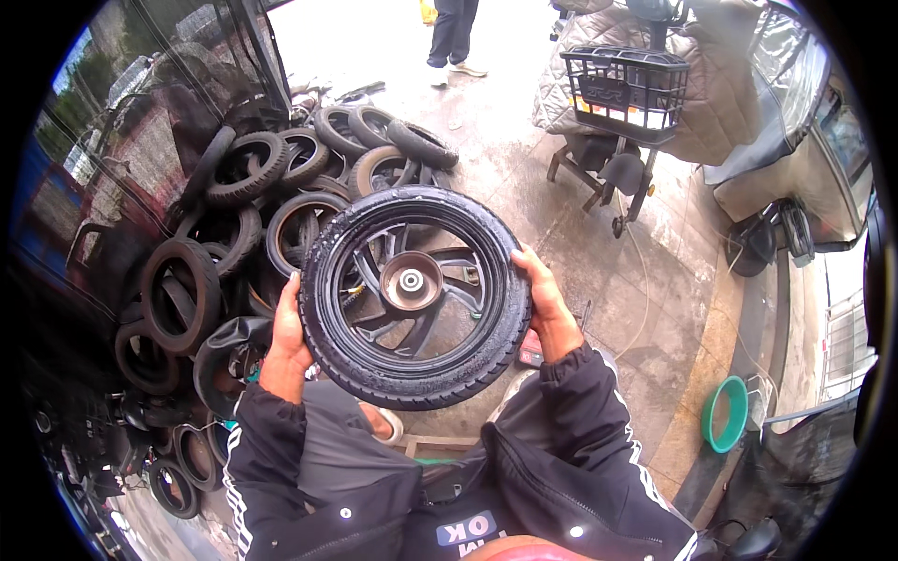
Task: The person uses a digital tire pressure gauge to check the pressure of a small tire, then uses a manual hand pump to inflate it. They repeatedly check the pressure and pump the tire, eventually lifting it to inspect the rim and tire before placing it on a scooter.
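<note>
Held up in front of me between both hands is a black spoked wheel [421, 335] with a wet-looking tyre [329, 348] on it. A brownish hub [412, 280] with a light metal centre faces me. My left hand [290, 327] presses on the tyre's left side, its thumb upright along the tread. On the opposite side my right hand [547, 304] grips the tyre, thumb on the sidewall near the rim. Most fingers of both hands are hidden behind the tyre. Below the wheel are my grey-trousered legs.
A heap of old tyres [182, 297] lies to the left. At the far right stands a scooter with a black basket [625, 92] and a quilted cover [716, 98]. A green basin [725, 414] sits at right. A red object [530, 350] lies beside my right wrist. Someone's legs [454, 35] stand far ahead.
</note>
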`<move>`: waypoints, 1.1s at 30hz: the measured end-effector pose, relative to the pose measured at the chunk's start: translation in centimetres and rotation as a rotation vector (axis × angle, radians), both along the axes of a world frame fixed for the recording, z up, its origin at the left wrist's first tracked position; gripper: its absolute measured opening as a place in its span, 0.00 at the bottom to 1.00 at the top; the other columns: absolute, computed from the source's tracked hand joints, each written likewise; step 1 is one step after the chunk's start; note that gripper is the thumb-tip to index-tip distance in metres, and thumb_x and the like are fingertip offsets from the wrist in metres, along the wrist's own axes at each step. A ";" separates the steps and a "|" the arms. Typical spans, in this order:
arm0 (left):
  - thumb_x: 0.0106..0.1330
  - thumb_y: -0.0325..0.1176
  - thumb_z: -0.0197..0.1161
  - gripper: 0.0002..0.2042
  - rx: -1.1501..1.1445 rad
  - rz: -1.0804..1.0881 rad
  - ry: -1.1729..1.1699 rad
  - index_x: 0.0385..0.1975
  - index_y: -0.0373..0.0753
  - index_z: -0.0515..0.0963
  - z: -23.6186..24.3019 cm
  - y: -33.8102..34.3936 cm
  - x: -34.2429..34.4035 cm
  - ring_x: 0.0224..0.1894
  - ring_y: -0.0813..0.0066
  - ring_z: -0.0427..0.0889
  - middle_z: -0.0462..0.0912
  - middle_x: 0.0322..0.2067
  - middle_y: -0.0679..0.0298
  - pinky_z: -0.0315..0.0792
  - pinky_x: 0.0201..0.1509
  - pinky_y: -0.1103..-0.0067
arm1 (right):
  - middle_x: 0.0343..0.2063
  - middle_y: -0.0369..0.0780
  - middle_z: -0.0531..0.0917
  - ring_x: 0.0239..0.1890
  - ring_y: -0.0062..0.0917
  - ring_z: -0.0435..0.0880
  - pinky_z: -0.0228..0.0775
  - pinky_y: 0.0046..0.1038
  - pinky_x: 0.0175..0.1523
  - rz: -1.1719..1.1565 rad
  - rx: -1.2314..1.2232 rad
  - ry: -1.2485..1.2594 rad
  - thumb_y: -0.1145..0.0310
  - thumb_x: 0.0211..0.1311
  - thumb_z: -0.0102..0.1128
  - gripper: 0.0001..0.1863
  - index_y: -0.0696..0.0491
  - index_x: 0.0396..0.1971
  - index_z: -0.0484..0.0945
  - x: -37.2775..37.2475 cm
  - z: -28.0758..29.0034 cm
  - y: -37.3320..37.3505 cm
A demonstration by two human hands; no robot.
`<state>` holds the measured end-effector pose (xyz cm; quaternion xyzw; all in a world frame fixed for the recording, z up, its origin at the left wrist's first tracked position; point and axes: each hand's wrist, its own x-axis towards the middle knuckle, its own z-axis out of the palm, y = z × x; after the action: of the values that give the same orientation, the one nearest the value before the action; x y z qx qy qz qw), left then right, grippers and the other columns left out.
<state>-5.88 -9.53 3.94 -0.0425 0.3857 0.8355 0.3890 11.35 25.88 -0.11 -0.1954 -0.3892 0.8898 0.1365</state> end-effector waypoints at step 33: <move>0.75 0.66 0.47 0.37 -0.193 -0.017 0.011 0.48 0.31 0.83 -6.4 -1.0 -2.0 0.33 0.62 0.90 0.89 0.37 0.52 0.88 0.39 0.68 | 0.59 0.47 0.82 0.54 0.29 0.85 0.77 0.31 0.62 -0.049 0.094 -0.044 0.65 0.70 0.51 0.32 0.59 0.72 0.64 -0.5 -2.1 -1.8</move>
<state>-7.87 -10.50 -2.45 -0.0720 0.4670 0.7912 0.3882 10.87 24.08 -2.26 -0.2180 -0.4287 0.8622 0.1588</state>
